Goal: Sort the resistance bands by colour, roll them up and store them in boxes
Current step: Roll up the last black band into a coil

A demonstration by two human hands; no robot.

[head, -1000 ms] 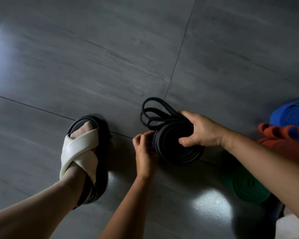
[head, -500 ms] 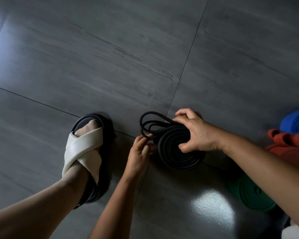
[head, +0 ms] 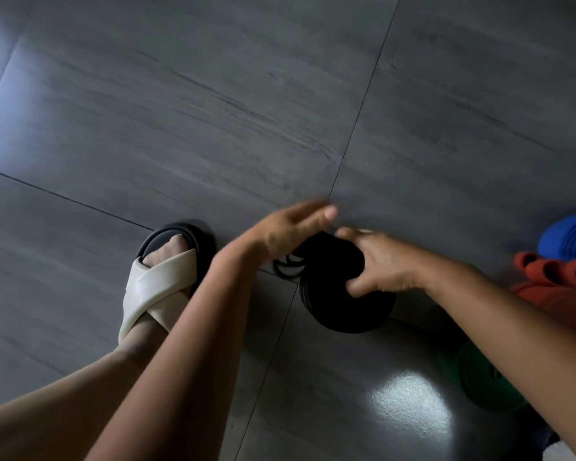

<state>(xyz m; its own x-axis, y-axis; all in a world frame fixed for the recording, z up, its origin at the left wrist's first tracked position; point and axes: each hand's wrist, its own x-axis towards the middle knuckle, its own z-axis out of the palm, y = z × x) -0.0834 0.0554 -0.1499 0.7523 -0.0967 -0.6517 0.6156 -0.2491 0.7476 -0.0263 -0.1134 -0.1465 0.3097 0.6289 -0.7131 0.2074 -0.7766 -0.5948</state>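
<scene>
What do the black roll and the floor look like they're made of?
Black roll: probably matte rubber or latex; it coils in thin flexible layers, and loose loops trail from it. Floor: likely polished grey tile with a stone-like grain; thin joint lines and a bright glare patch show.

Bare forearms (head: 187, 344) and shin (head: 64, 394) — one foot in a cream cross-strap sandal (head: 157, 287) with thick black sole

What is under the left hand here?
Loose loops of the black band roll stick out below the left hand; the right hand grips the roll. Their far ends are hidden by the palm.
</scene>
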